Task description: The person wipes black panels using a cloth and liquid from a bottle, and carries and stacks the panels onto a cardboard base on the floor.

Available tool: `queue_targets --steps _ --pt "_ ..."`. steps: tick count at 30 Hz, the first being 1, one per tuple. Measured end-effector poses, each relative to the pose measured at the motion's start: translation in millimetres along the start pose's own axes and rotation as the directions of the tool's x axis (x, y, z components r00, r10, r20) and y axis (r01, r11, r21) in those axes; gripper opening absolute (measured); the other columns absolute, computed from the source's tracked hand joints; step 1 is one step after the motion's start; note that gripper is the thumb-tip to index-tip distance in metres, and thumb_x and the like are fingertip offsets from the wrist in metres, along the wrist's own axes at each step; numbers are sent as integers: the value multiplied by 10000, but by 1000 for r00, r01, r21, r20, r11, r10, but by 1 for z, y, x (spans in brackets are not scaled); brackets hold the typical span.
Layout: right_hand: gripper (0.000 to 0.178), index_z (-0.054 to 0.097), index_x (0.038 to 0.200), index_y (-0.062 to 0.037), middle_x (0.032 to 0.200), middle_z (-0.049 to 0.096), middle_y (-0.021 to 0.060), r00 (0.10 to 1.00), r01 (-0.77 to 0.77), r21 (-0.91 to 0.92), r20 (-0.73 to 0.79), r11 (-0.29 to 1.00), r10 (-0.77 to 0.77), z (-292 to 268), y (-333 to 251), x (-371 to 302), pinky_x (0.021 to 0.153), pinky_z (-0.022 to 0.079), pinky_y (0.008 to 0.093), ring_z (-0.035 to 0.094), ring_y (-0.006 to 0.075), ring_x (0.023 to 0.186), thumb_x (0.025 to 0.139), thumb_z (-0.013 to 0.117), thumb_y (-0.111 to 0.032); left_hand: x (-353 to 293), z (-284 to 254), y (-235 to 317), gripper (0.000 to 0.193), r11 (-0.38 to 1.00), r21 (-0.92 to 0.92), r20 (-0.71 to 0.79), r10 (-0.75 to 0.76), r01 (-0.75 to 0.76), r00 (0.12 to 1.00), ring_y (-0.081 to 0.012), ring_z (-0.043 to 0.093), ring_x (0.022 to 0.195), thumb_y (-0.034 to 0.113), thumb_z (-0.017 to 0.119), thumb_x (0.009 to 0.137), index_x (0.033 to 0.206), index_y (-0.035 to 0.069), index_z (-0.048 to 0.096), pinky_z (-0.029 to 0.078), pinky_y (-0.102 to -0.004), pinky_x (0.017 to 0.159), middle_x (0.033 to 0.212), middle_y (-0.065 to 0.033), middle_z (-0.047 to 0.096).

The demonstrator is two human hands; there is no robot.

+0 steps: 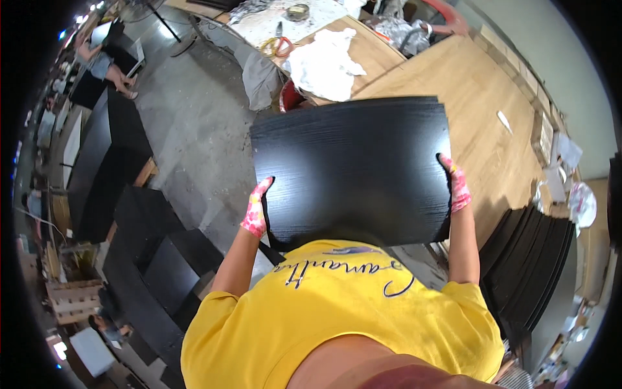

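Observation:
A stack of black wood-grain panels (353,168) spans the space in front of my yellow shirt, its layered edges showing along the far side. My left hand (256,207), in a pink and white patterned glove, grips the left edge with the thumb on top. On the right edge, my right hand (458,185) wears a matching glove and grips the same way. The fingers of both hands are hidden under the panels. Just beyond the far edge, a crumpled white cloth or sheet (326,63) lies on a wooden work table (473,84).
Orange-handled scissors (278,47) and a round tin (298,11) lie at the table's far end. More black panels (528,259) stand at the right. Piles of black boards (107,162) line the left, beyond a strip of concrete floor (188,117). A person (103,65) is at the far left.

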State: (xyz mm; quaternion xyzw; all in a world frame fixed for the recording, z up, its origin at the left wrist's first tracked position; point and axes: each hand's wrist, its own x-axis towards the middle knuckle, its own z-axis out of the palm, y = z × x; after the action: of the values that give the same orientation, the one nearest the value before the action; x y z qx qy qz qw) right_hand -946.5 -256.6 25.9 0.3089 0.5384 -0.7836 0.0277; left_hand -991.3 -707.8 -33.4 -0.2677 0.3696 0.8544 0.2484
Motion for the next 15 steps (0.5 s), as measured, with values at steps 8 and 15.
queue_targets --steps 8,15 --pt "487 561 1108 28 1032 621 150 921 381 259 -18 887 -390 -77 -44 -18 822 504 384 614 265 904 782 631 -327 2 102 40 361 970 123 173 188 -211 967 -238 607 961 198 556 827 1123 -7 577 476 -344 874 1027 -118 634" --pt "591 525 1183 14 1202 541 157 671 687 415 -47 596 -740 -229 -21 28 985 399 416 522 315 1103 725 678 -327 26 173 55 487 568 300 762 341 -767 551 -204 606 894 36 681 627 1100 5 566 499 -340 795 988 -83 625"
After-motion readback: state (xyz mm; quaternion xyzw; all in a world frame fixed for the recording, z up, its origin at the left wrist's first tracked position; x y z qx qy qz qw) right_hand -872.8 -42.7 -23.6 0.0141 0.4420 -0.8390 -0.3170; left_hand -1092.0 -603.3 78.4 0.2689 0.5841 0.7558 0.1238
